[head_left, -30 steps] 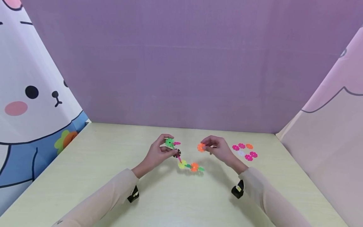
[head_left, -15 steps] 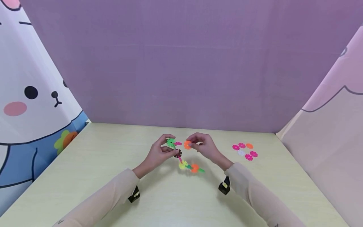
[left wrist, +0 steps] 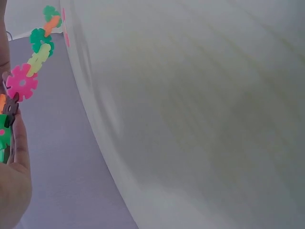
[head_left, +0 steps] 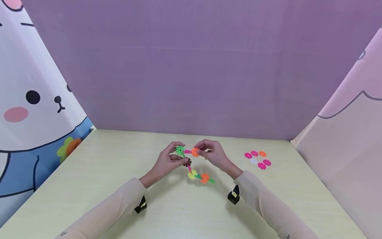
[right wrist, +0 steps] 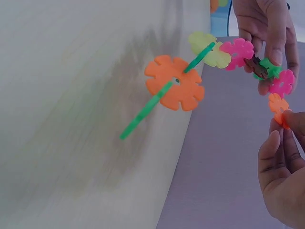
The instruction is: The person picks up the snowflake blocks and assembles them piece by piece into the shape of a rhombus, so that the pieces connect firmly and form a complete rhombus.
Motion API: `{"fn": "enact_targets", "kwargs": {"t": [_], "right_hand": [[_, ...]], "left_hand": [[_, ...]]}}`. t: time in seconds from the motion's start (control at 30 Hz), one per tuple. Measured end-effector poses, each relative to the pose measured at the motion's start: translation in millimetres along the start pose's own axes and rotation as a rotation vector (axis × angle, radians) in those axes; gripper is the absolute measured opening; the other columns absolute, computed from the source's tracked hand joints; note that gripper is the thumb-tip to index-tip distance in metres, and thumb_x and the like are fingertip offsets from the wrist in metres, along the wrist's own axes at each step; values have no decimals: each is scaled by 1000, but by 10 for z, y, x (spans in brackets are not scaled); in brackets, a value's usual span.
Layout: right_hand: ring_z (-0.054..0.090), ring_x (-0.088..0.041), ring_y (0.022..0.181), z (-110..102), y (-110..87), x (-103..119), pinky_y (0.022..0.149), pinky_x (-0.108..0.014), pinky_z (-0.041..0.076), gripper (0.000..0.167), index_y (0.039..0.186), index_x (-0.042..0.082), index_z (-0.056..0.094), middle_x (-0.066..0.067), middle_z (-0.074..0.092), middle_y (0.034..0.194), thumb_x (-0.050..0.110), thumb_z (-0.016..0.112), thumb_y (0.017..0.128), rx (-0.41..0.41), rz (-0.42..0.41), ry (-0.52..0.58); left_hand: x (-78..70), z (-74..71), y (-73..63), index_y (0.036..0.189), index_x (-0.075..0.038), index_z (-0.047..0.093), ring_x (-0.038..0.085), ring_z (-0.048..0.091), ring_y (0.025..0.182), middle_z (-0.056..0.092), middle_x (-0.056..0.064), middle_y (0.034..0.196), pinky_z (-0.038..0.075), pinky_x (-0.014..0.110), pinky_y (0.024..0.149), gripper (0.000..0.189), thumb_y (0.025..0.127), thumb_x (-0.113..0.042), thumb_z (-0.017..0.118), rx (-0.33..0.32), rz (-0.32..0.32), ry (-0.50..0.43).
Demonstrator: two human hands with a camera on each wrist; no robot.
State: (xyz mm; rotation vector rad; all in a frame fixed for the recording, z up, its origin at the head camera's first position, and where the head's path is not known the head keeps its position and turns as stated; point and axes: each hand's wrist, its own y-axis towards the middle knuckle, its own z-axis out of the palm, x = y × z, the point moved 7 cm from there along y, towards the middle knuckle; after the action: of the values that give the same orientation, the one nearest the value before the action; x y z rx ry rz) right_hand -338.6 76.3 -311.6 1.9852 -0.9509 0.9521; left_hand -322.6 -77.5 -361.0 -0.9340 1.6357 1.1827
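My left hand (head_left: 165, 163) grips a chain of linked plastic snowflake discs, with fingers at the green disc (head_left: 179, 150) and the thumb at the dark brown disc (head_left: 187, 162). From there the chain hangs down through a yellow disc (head_left: 192, 174) and an orange one (right wrist: 188, 95) to a green end disc (right wrist: 143, 114). A pink disc (head_left: 187, 151) sticks out to the right of the green one. My right hand (head_left: 217, 156) pinches a loose-edged orange disc (head_left: 195, 152) against that pink disc's edge; how deep the slots mesh is too small to tell.
Several spare discs lie on the right of the pale table (head_left: 179, 212): pink ones (head_left: 262, 165), an orange one (head_left: 262, 154) and a whitish one (head_left: 253, 160). A purple partition (head_left: 191, 73) rises behind the table, with printed cloth panels at both sides.
My right hand has moved left with its orange disc, closing the gap to the pink disc until they meet. The left hand and chain have barely shifted.
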Motion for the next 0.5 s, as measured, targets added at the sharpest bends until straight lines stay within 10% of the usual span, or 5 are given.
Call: {"fn": "enact_targets", "kwargs": {"t": [0.5], "right_hand": [[58,-29,78,-18,-45,41,56,-26,50,13,96,-6,64,-22,65,92,-3,59,84,-38,-45,0]], "left_hand": [[-53,8,-2,122,-15,46,28,68,83,55,20,114,55,27,73,47,80,-5,68,-5,10,27]]}}
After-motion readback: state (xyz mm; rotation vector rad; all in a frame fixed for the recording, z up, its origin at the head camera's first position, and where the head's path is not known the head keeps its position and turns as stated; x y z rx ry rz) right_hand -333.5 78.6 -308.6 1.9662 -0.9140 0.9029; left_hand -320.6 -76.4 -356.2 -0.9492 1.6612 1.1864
